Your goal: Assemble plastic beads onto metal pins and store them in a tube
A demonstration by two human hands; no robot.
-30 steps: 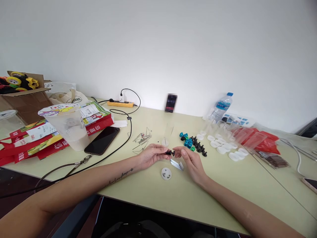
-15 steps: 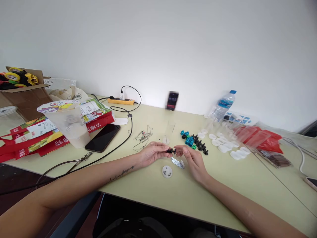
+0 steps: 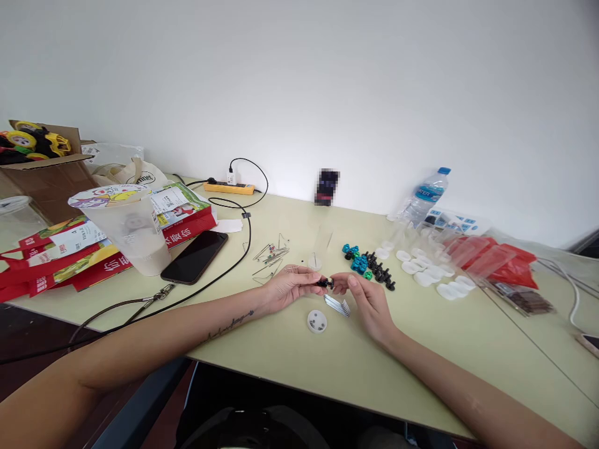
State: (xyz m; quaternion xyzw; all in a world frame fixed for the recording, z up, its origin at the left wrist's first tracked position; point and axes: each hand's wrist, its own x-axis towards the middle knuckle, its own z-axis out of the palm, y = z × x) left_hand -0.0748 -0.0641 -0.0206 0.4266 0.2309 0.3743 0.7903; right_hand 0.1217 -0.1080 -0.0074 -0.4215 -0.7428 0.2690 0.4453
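My left hand (image 3: 292,290) is closed, its thumb and fingers pinching a small black plastic piece (image 3: 324,283). Close by on the right, my right hand (image 3: 369,305) has curled fingers, with its fingertips at the right end of that piece. Whether they grip it or some tiny part is too small to make out. Below the hands sits a round white cap (image 3: 317,322) with several small grey bits in it. A row of bent metal rods (image 3: 337,305) lies between the cap and my right hand. Behind the hands stands a clear tube (image 3: 322,240) with a white base (image 3: 314,262).
Loose bent wires (image 3: 271,255) lie at left. Blue, green and black plastic pieces (image 3: 369,265) are grouped at right, near white discs (image 3: 421,268), clear tubes and a red bag (image 3: 515,259). A phone (image 3: 194,257), plastic cup (image 3: 135,237), black cable and water bottle (image 3: 428,196) surround the area.
The view has shifted slightly. Both hands stay together around the black piece, which shows a little more between them; the things on the table have not moved.
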